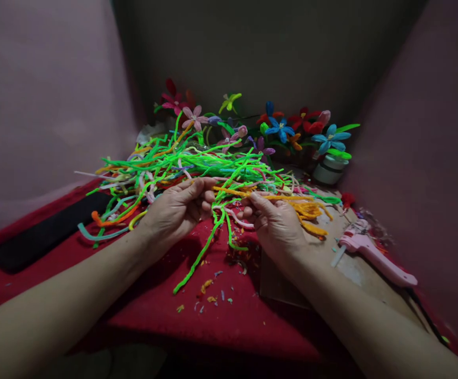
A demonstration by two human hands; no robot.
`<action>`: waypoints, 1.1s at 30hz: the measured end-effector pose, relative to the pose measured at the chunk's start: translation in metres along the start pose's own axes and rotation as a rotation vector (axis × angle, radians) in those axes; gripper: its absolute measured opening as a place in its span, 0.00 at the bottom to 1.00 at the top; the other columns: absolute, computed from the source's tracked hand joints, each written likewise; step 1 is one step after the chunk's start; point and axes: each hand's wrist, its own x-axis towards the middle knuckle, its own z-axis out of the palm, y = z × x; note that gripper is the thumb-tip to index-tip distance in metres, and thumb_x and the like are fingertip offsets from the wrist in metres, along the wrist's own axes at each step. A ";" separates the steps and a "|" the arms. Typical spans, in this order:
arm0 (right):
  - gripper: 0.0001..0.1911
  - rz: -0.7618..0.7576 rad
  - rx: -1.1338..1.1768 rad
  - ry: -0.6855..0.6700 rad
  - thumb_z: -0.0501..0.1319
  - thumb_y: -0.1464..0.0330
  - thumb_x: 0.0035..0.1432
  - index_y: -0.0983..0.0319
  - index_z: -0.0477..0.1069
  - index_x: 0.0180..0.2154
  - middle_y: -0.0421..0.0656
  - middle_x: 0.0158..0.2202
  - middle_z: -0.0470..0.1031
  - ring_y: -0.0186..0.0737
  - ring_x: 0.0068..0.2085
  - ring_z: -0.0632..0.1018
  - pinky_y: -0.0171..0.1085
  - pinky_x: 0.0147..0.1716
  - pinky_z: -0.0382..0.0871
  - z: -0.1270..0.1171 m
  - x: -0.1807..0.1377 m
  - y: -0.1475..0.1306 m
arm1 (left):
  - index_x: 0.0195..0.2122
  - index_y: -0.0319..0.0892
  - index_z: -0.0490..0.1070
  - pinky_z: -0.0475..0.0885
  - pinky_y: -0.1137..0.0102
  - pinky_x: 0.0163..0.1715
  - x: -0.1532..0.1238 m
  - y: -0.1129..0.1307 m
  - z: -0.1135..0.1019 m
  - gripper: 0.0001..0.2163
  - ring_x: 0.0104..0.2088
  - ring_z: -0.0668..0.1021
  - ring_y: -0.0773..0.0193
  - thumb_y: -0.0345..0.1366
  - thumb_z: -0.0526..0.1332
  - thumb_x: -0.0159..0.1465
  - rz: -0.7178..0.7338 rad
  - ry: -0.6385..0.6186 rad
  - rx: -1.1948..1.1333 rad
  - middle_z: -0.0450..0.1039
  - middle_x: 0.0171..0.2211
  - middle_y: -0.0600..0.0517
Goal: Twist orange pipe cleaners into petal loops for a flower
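Note:
My left hand is closed, thumb against bent fingers; whatever lies in its pinch is hidden. Right beside its fingertips is the left end of an orange pipe cleaner. Across from it, my right hand pinches this pipe cleaner between thumb and fingers, and it runs on to the right above the hand. A bundle of orange pipe cleaners lies just past the right knuckles. Bright green pipe cleaners are heaped behind both hands, mixed with other colours. Several green ends trail forward between the hands.
Pipe cleaner flowers stand along the back, near a white jar. On the cardboard at right rests a pink glue gun. A long black object lies at left. Coloured scraps dot the red cloth.

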 end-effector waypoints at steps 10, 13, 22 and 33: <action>0.05 -0.063 0.209 0.151 0.60 0.77 0.51 0.66 0.70 0.25 0.38 0.21 0.73 0.26 0.21 0.72 0.27 0.25 0.71 -0.015 0.025 -0.019 | 0.29 0.35 0.73 0.65 0.79 0.15 0.005 0.007 -0.008 0.06 0.20 0.71 0.73 0.27 0.57 0.61 0.101 0.125 0.026 0.69 0.24 0.53; 0.06 -0.058 0.217 0.196 0.60 0.76 0.53 0.64 0.70 0.25 0.38 0.22 0.74 0.27 0.21 0.73 0.28 0.26 0.73 -0.021 0.029 -0.022 | 0.27 0.35 0.72 0.67 0.81 0.15 0.009 0.013 -0.014 0.11 0.22 0.74 0.74 0.28 0.53 0.64 0.078 0.197 -0.040 0.75 0.32 0.48; 0.08 -0.035 0.179 0.228 0.61 0.71 0.53 0.63 0.66 0.23 0.36 0.18 0.72 0.28 0.18 0.73 0.31 0.25 0.74 -0.025 0.035 -0.020 | 0.23 0.36 0.70 0.72 0.82 0.18 0.012 0.021 -0.009 0.14 0.23 0.78 0.71 0.28 0.51 0.65 0.065 0.368 -0.078 0.75 0.25 0.50; 0.08 -0.055 -0.025 0.098 0.65 0.69 0.48 0.66 0.70 0.23 0.40 0.18 0.74 0.28 0.16 0.72 0.27 0.17 0.69 -0.017 0.021 -0.011 | 0.28 0.40 0.73 0.70 0.87 0.28 0.005 0.040 -0.014 0.12 0.27 0.75 0.79 0.31 0.53 0.65 0.139 0.243 -0.088 0.76 0.30 0.57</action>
